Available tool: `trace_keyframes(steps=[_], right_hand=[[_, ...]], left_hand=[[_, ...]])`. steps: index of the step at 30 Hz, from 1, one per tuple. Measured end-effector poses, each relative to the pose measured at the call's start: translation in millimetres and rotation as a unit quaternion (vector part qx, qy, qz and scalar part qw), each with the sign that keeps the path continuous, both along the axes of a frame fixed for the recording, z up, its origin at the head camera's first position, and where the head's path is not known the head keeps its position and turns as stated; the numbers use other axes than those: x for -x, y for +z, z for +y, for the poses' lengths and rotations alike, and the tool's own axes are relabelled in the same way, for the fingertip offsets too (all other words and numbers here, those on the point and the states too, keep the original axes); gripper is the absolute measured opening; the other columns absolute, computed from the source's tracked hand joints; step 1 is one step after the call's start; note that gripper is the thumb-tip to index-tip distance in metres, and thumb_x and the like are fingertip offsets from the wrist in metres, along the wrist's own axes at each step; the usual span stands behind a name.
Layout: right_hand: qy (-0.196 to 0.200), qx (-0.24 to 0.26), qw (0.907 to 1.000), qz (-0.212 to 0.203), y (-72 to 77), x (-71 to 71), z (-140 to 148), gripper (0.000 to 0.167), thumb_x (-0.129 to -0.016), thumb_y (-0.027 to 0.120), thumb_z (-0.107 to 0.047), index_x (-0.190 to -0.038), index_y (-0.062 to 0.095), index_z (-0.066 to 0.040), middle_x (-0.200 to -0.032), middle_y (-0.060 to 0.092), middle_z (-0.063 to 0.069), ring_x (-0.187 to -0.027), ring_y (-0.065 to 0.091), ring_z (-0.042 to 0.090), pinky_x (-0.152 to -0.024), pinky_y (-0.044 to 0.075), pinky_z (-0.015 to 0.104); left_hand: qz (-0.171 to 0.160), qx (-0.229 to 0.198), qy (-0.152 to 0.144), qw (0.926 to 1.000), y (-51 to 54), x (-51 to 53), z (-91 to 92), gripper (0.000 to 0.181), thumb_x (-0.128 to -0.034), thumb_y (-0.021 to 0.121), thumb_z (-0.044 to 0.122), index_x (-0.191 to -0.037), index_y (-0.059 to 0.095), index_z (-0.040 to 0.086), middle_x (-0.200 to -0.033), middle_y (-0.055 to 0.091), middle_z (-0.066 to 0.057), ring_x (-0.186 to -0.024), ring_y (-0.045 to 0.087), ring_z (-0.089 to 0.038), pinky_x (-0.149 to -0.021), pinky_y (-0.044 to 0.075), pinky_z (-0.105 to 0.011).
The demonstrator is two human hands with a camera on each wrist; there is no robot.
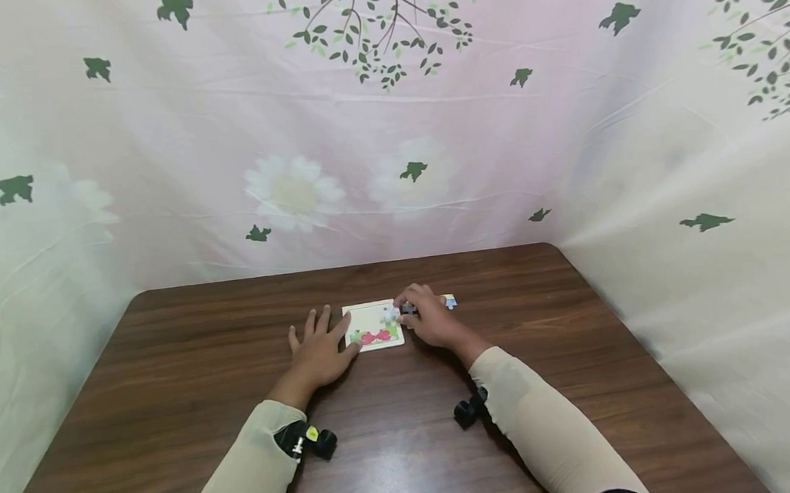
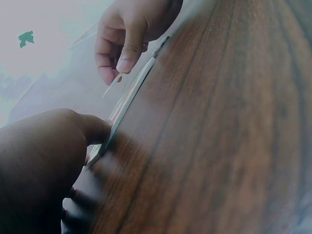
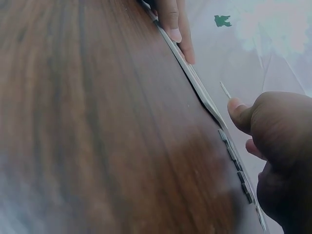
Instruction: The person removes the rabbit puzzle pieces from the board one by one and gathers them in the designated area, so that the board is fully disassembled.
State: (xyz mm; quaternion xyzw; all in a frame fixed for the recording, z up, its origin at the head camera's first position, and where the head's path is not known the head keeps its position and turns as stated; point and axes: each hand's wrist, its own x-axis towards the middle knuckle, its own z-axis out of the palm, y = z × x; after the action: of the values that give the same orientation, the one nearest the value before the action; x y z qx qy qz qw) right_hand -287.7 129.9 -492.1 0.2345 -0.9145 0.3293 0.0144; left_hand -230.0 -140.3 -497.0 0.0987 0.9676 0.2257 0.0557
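A small white-framed jigsaw puzzle board lies on the table, with pink and green pieces fitted along its near side. My left hand has its fingers spread, the thumb and index finger resting on the board's left edge. In the left wrist view the thumb touches that edge. My right hand is over the board's right side and pinches a thin puzzle piece between thumb and fingers. In the right wrist view this piece is tilted above the board, apart from it.
Several loose puzzle pieces lie on the table just right of the board, partly hidden under the right hand; one piece shows beyond it. The brown wooden table reaches a printed cloth backdrop behind and at both sides.
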Motion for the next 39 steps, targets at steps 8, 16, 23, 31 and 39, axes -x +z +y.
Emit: trace_keyframes(steps=[8, 16, 23, 31, 39], right_hand=[[-0.004, 0.005, 1.0000, 0.001, -0.1, -1.2, 14.2, 0.024, -0.106, 0.071, -0.018, -0.129, 0.072, -0.012, -0.142, 0.064, 0.010, -0.139, 0.050, 0.035, -0.115, 0.030, 0.069], [-0.026, 0.003, 0.9996, 0.008, -2.1, -2.2, 35.9, 0.022, -0.103, 0.075, -0.017, -0.124, 0.075, -0.012, -0.137, 0.064, 0.010, -0.133, 0.050, 0.034, -0.106, 0.030, 0.060], [-0.041, 0.015, 0.9990, 0.000, -2.2, -4.9, 54.6, 0.022, -0.102, 0.075, -0.015, -0.124, 0.074, -0.011, -0.140, 0.063, 0.013, -0.138, 0.048, 0.038, -0.109, 0.029, 0.063], [-0.054, 0.015, 0.9984, 0.002, -0.6, -7.8, 74.9, 0.022, -0.105, 0.072, -0.014, -0.126, 0.072, -0.010, -0.141, 0.062, 0.016, -0.137, 0.047, 0.041, -0.111, 0.029, 0.069], [-0.069, 0.019, 0.9973, -0.017, -1.2, -9.3, 93.4, 0.020, -0.105, 0.073, -0.014, -0.125, 0.074, -0.012, -0.142, 0.061, 0.017, -0.141, 0.045, 0.044, -0.119, 0.019, 0.082]], left_hand=[[0.003, 0.007, -0.002, 1.0000, 0.5, -1.6, 0.8, 0.072, -0.1107, 0.053, 0.054, -0.174, 0.033, 0.026, -0.184, 0.012, -0.020, -0.171, 0.002, -0.049, -0.127, -0.004, -0.083], [0.003, 0.005, -0.001, 1.0000, -0.1, -1.2, 0.6, 0.072, -0.1100, 0.054, 0.054, -0.174, 0.034, 0.025, -0.184, 0.013, -0.020, -0.171, 0.003, -0.049, -0.128, -0.004, -0.082], [0.005, 0.001, -0.003, 1.0000, -0.9, -1.2, 0.3, 0.073, -0.1099, 0.054, 0.054, -0.174, 0.034, 0.025, -0.184, 0.013, -0.021, -0.171, 0.002, -0.049, -0.127, -0.004, -0.082], [0.002, 0.011, -0.002, 0.9999, -0.7, -1.2, -0.2, 0.072, -0.1107, 0.053, 0.053, -0.174, 0.032, 0.026, -0.184, 0.012, -0.020, -0.171, 0.002, -0.048, -0.128, -0.004, -0.082], [0.003, 0.012, -0.003, 0.9999, 1.5, -2.4, 0.0, 0.071, -0.1108, 0.054, 0.053, -0.174, 0.034, 0.026, -0.184, 0.013, -0.021, -0.171, 0.002, -0.049, -0.128, -0.003, -0.082]])
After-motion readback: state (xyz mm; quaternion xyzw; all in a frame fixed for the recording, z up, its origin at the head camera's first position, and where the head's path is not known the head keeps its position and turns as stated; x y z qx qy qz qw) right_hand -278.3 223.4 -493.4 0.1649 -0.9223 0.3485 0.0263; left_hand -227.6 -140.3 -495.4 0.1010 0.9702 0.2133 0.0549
